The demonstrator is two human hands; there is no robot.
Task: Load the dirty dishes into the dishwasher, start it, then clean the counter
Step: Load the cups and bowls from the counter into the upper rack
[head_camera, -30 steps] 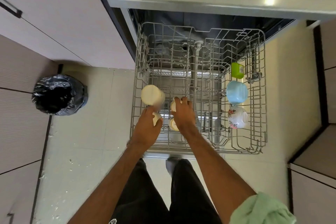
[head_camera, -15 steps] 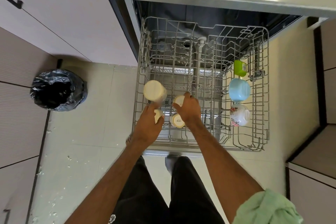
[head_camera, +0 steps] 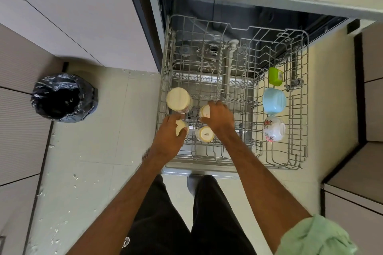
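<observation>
Dishwasher rack (head_camera: 298, 130), pulled out, loading underway. Left hand (head_camera: 165, 141) is gripping a small cream cup (head_camera: 180, 127) at front left; right hand (head_camera: 219, 118) is gripping a second cream cup (head_camera: 204, 111). Tumbler (head_camera: 178, 99), blue bowl (head_camera: 274, 100) and floral cup (head_camera: 273, 128) are sitting racked. Starting and surface wiping are pending.

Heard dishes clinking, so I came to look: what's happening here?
A person stands over the pulled-out dishwasher rack, loading cream cups upside down on its left side. The left hand grips a small cup, the right hand a second cup; a third cup and a big cup already sit beside them. A green tub, blue bowl and floral cup line the right side.
</observation>
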